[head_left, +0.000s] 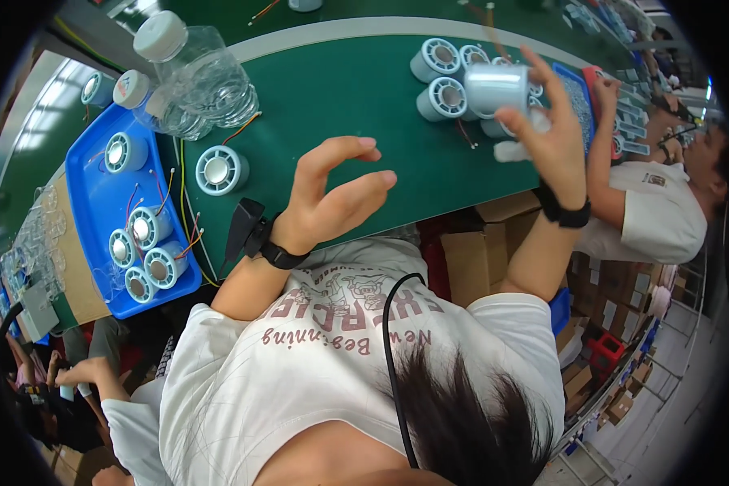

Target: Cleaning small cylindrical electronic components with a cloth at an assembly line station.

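A long green surface [356,105] with a pale grey edge band [381,31] runs across the room; brown cardboard boxes [470,259] are stacked beneath it; more boxes [624,397] line the pale floor [672,421] at right; a red crate [606,353] sits among them; bright light glares on the surface at far left.
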